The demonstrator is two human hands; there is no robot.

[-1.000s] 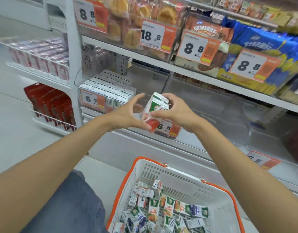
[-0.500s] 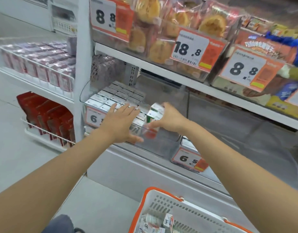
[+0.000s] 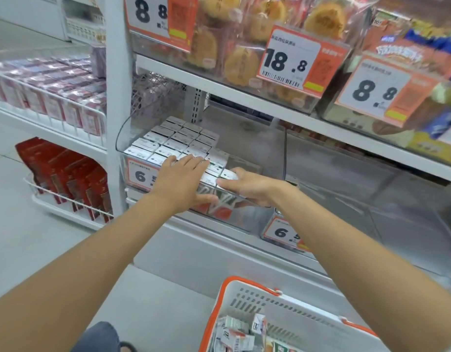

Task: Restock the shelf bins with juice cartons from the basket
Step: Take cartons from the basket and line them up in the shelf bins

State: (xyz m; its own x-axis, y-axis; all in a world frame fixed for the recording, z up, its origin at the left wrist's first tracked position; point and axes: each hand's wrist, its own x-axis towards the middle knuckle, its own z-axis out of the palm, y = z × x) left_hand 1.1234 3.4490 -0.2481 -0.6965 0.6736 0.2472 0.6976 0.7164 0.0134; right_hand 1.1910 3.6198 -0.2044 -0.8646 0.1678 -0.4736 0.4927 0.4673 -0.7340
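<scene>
Both our hands at the clear bin [image 3: 270,148].
Fingers [image 3: 194,160] of our left hand [image 3: 181,181] lie straight and flat on the packed cartons [image 3: 166,138]; our right hand [image 3: 250,186] curls round a juice carton [image 3: 228,175] at the front right end of the rows, inside the bin. Below, the basket [image 3: 244,278] holds loose cartons [image 3: 234,331].

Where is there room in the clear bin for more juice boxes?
The right side of the bin, between the cartons and its right wall, is bare. The left side is packed, under the left hand.
</scene>
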